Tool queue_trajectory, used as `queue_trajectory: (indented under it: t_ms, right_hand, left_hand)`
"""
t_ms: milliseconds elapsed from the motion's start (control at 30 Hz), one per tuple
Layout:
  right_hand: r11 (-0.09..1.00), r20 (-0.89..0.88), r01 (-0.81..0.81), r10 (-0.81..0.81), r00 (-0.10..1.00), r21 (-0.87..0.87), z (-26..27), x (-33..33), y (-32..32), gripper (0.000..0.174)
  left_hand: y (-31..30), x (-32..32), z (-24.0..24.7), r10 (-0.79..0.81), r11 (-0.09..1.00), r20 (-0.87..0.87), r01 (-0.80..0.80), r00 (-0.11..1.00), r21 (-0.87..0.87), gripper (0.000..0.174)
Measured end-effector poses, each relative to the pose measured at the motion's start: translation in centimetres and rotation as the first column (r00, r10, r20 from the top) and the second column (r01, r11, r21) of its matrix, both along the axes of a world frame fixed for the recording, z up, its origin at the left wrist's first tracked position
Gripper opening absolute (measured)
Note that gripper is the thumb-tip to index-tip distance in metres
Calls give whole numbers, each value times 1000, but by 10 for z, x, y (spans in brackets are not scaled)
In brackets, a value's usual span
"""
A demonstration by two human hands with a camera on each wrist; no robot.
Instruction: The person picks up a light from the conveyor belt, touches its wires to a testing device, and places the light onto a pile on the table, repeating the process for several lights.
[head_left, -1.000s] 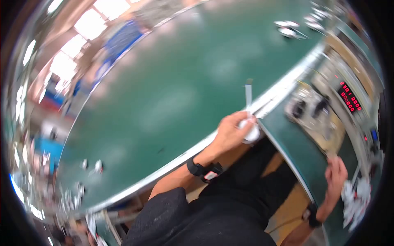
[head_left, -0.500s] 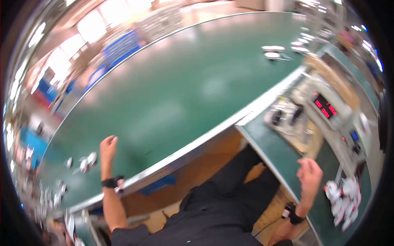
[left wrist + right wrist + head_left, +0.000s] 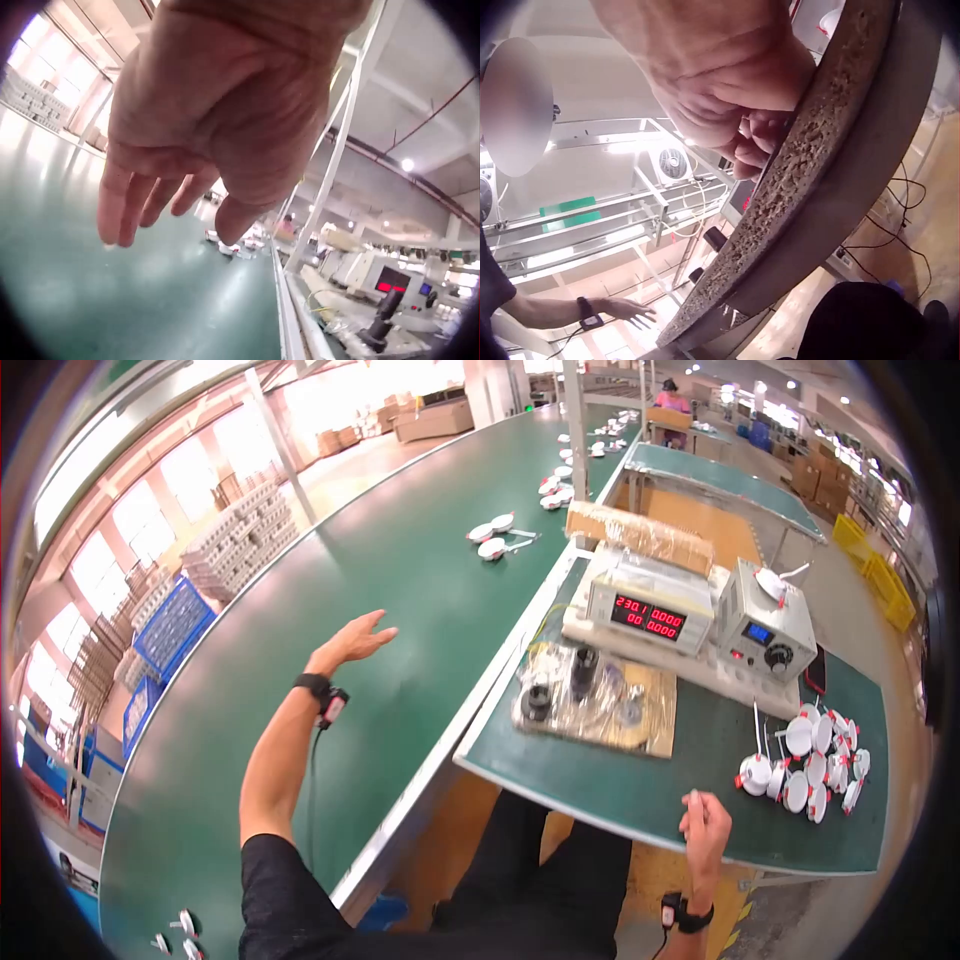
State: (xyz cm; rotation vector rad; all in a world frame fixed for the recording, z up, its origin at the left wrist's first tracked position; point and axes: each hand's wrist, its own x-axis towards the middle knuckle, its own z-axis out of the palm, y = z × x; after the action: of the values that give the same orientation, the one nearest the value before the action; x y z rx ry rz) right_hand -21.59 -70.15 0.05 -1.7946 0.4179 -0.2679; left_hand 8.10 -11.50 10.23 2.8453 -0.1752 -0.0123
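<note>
My left hand (image 3: 352, 640) reaches out over the green belt (image 3: 330, 750), fingers extended and holding nothing. In the left wrist view its palm and straight fingers (image 3: 112, 214) hang over the belt. Ahead of it lie a few white round downlights (image 3: 492, 548) with short white leads. My right hand (image 3: 706, 832) rests by the near edge of the green side table (image 3: 600, 800), its fingers loosely curled with nothing visible in them. In the right wrist view, the tabletop edge (image 3: 780, 180) partly hides those fingers. A pile of white downlights with red clips (image 3: 815, 765) sits right of this hand.
A plastic-wrapped test board (image 3: 655, 710) with black parts lies on the side table. Behind it stand a meter with red digits (image 3: 650, 622) and a grey box with a knob (image 3: 765, 622). More downlights (image 3: 187, 922) lie at the belt's near left. Another person (image 3: 672, 400) sits far off.
One second ago my left hand held a white downlight; half a second ago it was empty at the belt's left. It now reaches forward. My right hand has left the test board. The view has turned.
</note>
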Motion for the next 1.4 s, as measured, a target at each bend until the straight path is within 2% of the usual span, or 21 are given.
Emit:
queue_trajectory:
  t_ms: [33,133,300,333,433,500,567,600,767,833,900,967,1033,1067,1100,1167,1233,1267,1367,1400]
  right_hand:
    - [999,-20,27,-27,999,17,-2,3,0,28]
    - [993,-44,110,-111,993,-32,-6,10,7,24]
    - [926,-41,142,-167,985,-349,1,11,24,21]
    - [903,-51,132,-167,985,-409,3,9,24,21]
    - [889,-84,153,-209,974,-431,9,14,28,20]
    - [833,-83,133,-209,974,-538,17,18,31,19]
    - [799,-94,119,-214,972,-589,16,23,33,18]
    - [795,-111,113,-221,969,-596,17,24,33,17]
    - [755,-186,41,-213,959,-654,29,26,34,18]
    - [758,-190,50,-226,955,-650,36,30,37,19]
    - [806,-35,131,-184,982,-577,18,25,32,20]
    - [864,50,205,-205,977,-459,-19,12,24,21]
    - [881,105,197,-168,980,-430,-32,10,19,20]
    - [889,129,189,-148,981,-418,-33,9,17,20]
    - [907,117,174,-139,983,-383,-31,8,16,18]
    - [938,99,154,-129,987,-310,-25,9,18,14]
    - [945,121,130,-97,988,-300,-21,9,18,16]
    - [952,117,117,-87,989,-281,-17,9,19,16]
    - [968,98,63,-40,994,-244,-8,7,19,20]
    - [971,96,44,-22,995,-234,-4,6,20,20]
  left_hand:
    - [-9,45,-12,-12,997,60,8,998,72,77]
    - [-54,156,-36,-84,996,175,76,981,51,80]
    - [-159,309,-73,-301,947,282,251,911,200,78]
    - [-179,335,-85,-317,931,248,251,915,265,76]
    - [-227,371,-92,-308,910,244,210,920,357,81]
    - [-237,400,-97,-274,901,181,187,944,391,86]
    - [-230,419,-107,-193,905,165,110,967,411,85]
    - [-229,420,-106,-94,940,66,66,993,336,85]
    - [-212,378,-110,-75,957,112,40,991,287,80]
    - [-177,361,-127,-180,971,158,150,971,185,79]
    - [-151,312,-129,-226,962,154,196,962,192,81]
    - [-129,254,-130,-263,958,192,233,945,164,69]
    - [-129,175,-109,-267,961,180,247,947,124,61]
    - [-118,147,-119,-337,941,301,311,892,131,47]
    - [-113,115,-119,-372,927,324,328,870,184,36]
    - [-104,58,-114,-358,909,156,306,921,283,36]
    - [-106,3,-97,-384,887,79,344,920,307,39]
    - [-102,-16,-98,-419,875,112,367,901,316,41]
    - [-102,-70,-77,-387,921,124,376,914,104,44]
    - [-99,-82,-78,-390,915,263,403,882,5,44]
